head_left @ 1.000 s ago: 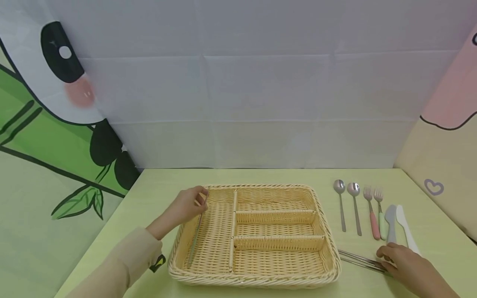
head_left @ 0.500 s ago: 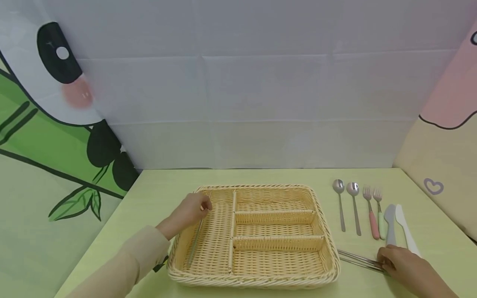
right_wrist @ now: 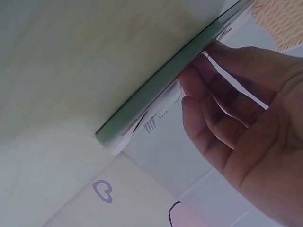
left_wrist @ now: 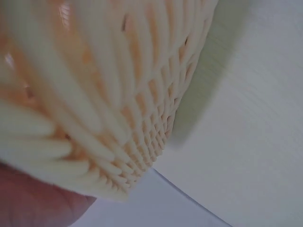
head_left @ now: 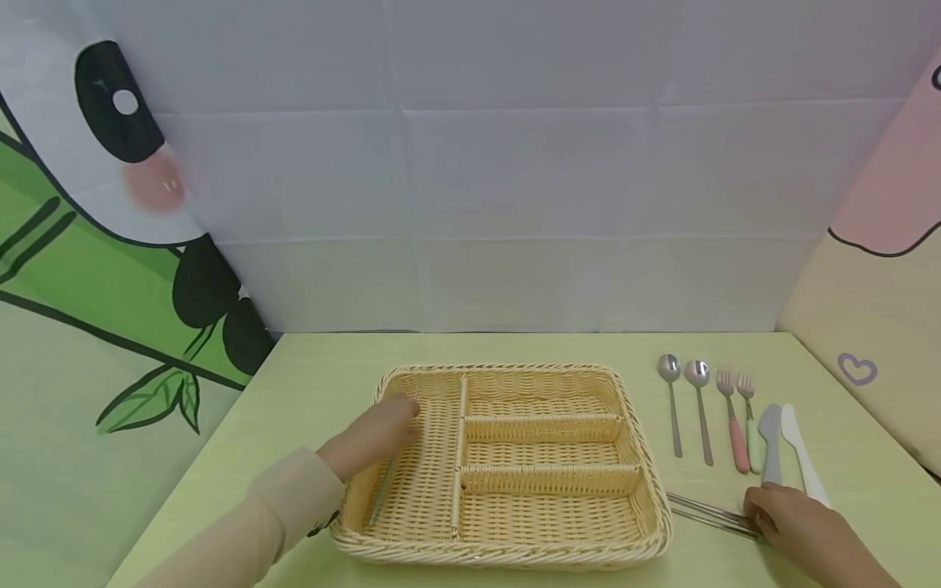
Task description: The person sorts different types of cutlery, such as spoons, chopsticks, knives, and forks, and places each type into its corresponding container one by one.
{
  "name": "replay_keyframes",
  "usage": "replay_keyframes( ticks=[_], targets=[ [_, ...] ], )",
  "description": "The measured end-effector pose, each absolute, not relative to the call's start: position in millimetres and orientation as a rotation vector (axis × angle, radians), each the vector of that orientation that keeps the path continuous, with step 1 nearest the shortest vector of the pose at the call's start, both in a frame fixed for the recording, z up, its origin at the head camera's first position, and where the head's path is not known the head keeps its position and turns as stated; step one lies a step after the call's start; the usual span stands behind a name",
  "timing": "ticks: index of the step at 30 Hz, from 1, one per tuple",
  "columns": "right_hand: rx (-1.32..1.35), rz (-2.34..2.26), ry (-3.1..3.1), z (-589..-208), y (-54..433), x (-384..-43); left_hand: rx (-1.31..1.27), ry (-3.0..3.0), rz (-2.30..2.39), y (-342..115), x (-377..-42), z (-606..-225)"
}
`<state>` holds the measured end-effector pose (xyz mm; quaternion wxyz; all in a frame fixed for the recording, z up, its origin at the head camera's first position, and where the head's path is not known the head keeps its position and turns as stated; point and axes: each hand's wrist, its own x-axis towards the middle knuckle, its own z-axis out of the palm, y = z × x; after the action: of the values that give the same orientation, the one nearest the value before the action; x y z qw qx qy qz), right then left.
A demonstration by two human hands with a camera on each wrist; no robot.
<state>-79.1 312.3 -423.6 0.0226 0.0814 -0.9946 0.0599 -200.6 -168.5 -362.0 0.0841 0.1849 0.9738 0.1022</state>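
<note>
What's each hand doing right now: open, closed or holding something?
Left hand: at a green-ended chopstick inside the wicker basket; fingertips hidden, cannot tell.
Right hand: curled at the metal chopsticks; whether it holds any cannot be told.

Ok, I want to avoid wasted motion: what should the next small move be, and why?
Perhaps the right hand should raise the metallic chopsticks slightly off the table: its fingertips are at them, and another chopstick shows in the wicker basket's long left compartment.
</note>
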Motion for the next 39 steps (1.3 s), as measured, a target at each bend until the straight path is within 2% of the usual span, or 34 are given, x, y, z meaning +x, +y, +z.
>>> replay_keyframes(
  ticks=[11, 24, 39],
  targets=[
    [0.237, 0.175, -3.115, -422.0, 311.7, -79.6, 0.572, 2.918, 0.206, -165.9, -193.8, -362.5],
    [0.257, 0.110, -3.073, -422.7, 310.2, -78.0, 0.725, 2.944, 0.071, -169.0, -190.1, -365.8],
    [0.284, 0.016, -2.988, -426.0, 311.5, -75.1, 0.601, 2.931, 0.245, -168.3, -190.0, -365.6]
  ],
)
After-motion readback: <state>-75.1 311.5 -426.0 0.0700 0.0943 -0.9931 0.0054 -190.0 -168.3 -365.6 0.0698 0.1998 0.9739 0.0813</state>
